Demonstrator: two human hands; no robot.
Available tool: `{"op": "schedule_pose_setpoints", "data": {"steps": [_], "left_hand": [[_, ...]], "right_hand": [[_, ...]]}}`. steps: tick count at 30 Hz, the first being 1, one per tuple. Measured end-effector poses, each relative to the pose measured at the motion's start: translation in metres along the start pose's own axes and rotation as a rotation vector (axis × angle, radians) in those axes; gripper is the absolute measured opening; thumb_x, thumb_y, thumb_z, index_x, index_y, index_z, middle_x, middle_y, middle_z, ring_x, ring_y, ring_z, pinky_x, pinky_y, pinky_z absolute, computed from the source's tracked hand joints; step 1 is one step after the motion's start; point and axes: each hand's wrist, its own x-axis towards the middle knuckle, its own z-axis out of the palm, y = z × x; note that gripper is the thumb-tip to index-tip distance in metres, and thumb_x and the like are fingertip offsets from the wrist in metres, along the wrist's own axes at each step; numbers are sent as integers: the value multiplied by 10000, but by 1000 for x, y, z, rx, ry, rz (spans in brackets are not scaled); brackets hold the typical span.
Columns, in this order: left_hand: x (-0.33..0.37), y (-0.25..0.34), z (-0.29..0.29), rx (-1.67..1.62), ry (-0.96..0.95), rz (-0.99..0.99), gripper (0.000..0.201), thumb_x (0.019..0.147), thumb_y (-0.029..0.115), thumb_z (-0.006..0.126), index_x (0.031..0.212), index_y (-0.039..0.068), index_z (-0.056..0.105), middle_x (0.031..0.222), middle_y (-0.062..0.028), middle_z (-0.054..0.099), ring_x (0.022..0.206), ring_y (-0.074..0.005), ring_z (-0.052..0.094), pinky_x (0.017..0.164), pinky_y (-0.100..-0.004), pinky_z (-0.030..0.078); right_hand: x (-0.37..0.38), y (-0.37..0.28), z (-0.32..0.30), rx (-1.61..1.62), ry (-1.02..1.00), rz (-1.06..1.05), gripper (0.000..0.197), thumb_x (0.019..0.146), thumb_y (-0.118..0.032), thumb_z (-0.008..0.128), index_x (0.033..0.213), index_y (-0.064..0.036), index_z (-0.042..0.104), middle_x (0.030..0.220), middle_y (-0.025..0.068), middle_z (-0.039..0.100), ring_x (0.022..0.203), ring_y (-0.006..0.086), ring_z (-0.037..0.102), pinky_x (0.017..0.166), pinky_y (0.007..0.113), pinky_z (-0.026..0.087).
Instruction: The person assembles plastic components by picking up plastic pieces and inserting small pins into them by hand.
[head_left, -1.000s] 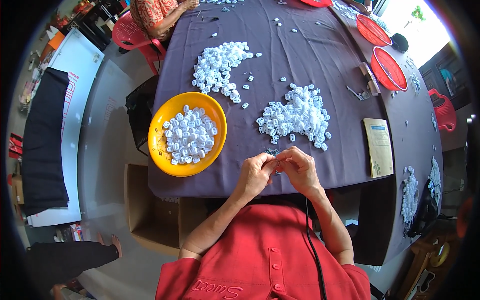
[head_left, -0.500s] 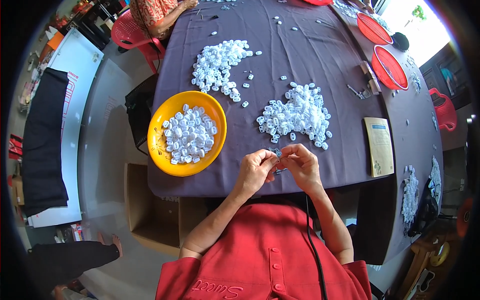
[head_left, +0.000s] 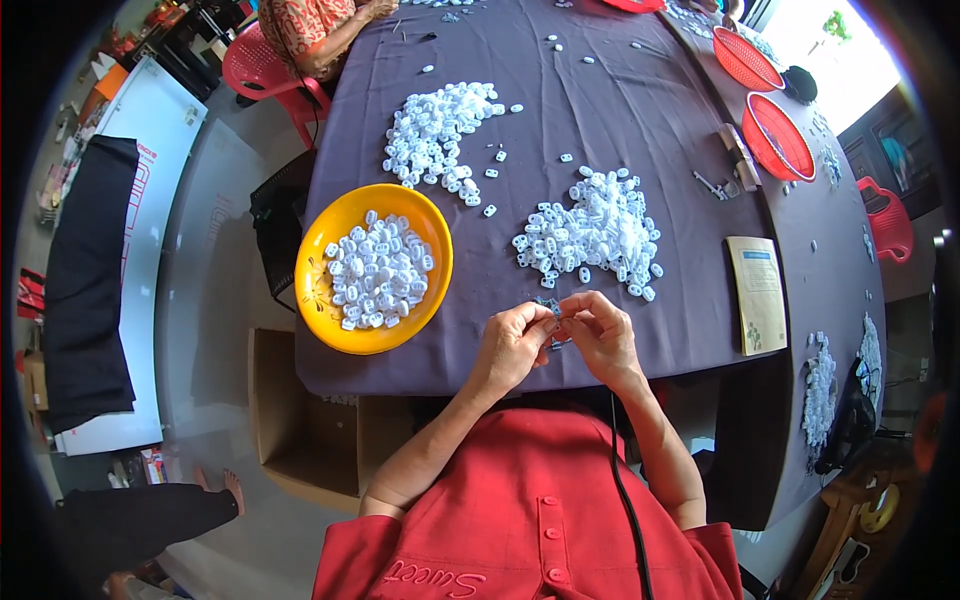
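My left hand (head_left: 512, 345) and my right hand (head_left: 603, 337) meet over the near edge of the table, fingertips pinched together. Whatever they hold between them is too small and covered to make out. Small grey metal-looking pieces (head_left: 546, 303) lie on the cloth right behind and under my fingers. Just beyond my hands is a heap of small white oval plastic pieces with holes (head_left: 600, 225). A second heap of the same white pieces (head_left: 430, 130) lies farther off to the left. The yellow bowl (head_left: 313, 245) at my left holds many more of them.
A dark cloth covers the table (head_left: 480, 365). To the right lie a tan booklet (head_left: 757, 295) and red baskets (head_left: 778, 137). A cardboard box (head_left: 290, 480) stands below the left edge. Another person's arm (head_left: 335, 45) rests at the far left. A black cable (head_left: 628, 490) hangs down my front.
My right hand has shifted very slightly left, its fingers still pinched against those of my left hand. The heaps and the bowl stay as they were.
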Motion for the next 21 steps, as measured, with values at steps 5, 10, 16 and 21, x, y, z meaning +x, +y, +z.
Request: {"op": "schedule_pose_setpoints", "data": {"steps": [5, 10, 16, 21], "left_hand": [[-2, -2, 1, -60, 29, -46, 140, 868, 130, 561, 836, 4, 612, 640, -14, 595, 464, -49, 505, 415, -194, 413], [-5, -16, 5, -101, 65, -27, 143, 856, 126, 580, 815, -8, 611, 648, -30, 610, 468, -51, 516, 413, -195, 416], [-3, -13, 4, -240, 48, -93, 149, 869, 132, 557, 869, -8, 611, 691, -50, 637, 487, -68, 551, 430, -200, 458], [-1, -12, 2, -190, 27, -79, 153, 873, 135, 552, 885, -6, 610, 716, -61, 648, 491, -70, 558, 432, -198, 461]], "right_hand": [[0, -5, 1, -189, 24, -64, 168, 755, 69, 556, 911, 6, 559, 761, 86, 624, 690, 128, 627, 600, 234, 489], [-4, -5, 4, -238, 25, -61, 164, 754, 66, 557, 909, 12, 558, 762, 92, 624, 695, 138, 631, 608, 233, 490], [-7, 9, 4, 137, 53, 100, 171, 793, 68, 542, 955, 15, 532, 799, 60, 596, 721, 142, 628, 651, 252, 503], [-6, 10, 4, 295, 52, 140, 169, 803, 83, 530, 962, 26, 523, 841, 68, 582, 750, 168, 627, 680, 278, 517]]}}
